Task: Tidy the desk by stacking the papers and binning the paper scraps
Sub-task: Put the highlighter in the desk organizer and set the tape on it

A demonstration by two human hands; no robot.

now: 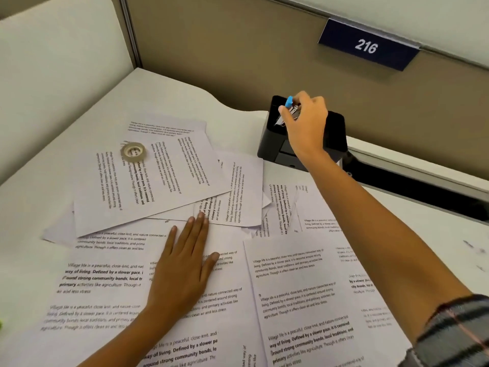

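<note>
My left hand (182,263) lies flat, fingers straight, pinning the loose white printed paper sheets (148,186) scattered over the desk so nothing slides. My right hand (307,123) pinches a small blue-tipped metal tool (289,102) at the black plastic desk organiser (336,128), likely to park it clear of the stacking.

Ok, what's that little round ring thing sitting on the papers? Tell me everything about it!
It's a roll of tape, see-through and yellowish, wound on a pale core with small print inside. It lies flat, hole up, on the top printed sheet of the messy pile, toward the desk's far left. Only that sheet touches it; the left hand and right hand are both away from it.
</note>
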